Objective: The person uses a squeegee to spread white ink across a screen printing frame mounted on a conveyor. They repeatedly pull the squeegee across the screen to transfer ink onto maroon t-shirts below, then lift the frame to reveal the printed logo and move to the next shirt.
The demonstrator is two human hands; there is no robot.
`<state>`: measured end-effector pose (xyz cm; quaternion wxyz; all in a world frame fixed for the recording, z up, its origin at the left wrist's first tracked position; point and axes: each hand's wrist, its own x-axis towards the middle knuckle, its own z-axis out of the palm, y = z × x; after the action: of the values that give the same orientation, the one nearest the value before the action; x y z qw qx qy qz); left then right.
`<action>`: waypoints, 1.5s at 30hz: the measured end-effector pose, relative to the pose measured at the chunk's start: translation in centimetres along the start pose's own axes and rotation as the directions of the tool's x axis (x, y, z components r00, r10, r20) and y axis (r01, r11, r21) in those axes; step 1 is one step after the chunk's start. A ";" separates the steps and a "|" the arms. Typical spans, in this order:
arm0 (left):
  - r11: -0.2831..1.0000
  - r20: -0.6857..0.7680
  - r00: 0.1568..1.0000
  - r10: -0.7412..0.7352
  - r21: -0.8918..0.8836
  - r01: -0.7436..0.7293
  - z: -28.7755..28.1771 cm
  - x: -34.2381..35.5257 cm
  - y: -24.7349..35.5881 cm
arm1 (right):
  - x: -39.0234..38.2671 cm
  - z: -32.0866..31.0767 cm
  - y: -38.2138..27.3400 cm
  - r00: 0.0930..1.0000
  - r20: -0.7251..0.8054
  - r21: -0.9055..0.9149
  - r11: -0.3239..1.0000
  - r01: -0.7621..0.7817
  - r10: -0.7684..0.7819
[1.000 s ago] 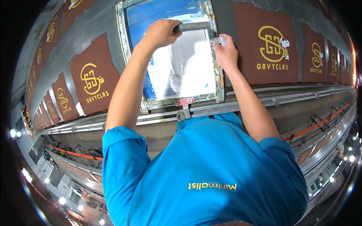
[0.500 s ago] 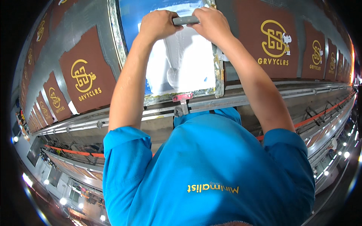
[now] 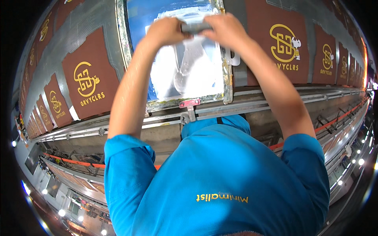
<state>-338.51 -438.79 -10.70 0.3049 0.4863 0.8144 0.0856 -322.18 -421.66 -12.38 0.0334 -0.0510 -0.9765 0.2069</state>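
A grey squeegee spans the gap between my hands near the far part of a printing screen. Wrapped round its left end is my left hand, and my right hand grips the other end, slightly blurred. Below them, the screen frame has worn, ink-crusted edges around a blue mesh. White ink covers much of the mesh, with greyish streaks down its middle. Whether the squeegee's blade touches the mesh is hidden by my hands.
Brown fabric panels with yellow prints lie along the grey table on both sides of the screen. A pink clamp piece joins the frame's near edge to a metal rail. Another long table with an orange strip runs behind me.
Both hands and the squeegee have come a little nearer to me over the screen. My elbows have spread slightly outward. My grip stays the same.
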 end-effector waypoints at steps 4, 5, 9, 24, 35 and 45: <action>0.993 -0.215 0.973 -0.079 0.068 0.095 0.1 3.4 -0.9 | 4.0 1.0 1.5 0.993 -0.090 0.030 0.997 -0.075 0.077; 0.993 -0.247 0.968 -0.050 0.088 0.074 0.7 2.8 -0.7 | 3.2 1.3 1.5 0.988 -0.141 0.007 0.998 -0.069 0.069; 0.997 -0.248 0.968 -0.034 0.064 0.051 6.6 -3.2 1.6 | -4.9 4.4 -1.6 0.976 -0.218 -0.036 0.999 -0.013 0.005; 0.969 -0.235 0.940 0.246 0.075 -0.235 14.8 -16.8 6.1 | -8.2 6.5 1.8 0.559 -0.344 0.505 0.651 -0.567 0.754; 0.983 -0.136 0.983 0.125 0.150 -0.104 -0.4 -4.4 4.3 | -8.7 5.6 -0.2 0.523 -0.220 0.704 0.505 -0.499 0.823; 0.951 -0.498 0.812 0.305 0.124 -0.282 15.0 -15.5 5.3 | -9.0 5.9 0.7 0.586 -0.276 0.734 0.561 -0.383 0.762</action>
<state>-320.59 -451.54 -13.94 0.0500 0.5724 0.7826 0.2394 -313.65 -424.43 -18.44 0.2631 -0.4294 -0.7190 0.4790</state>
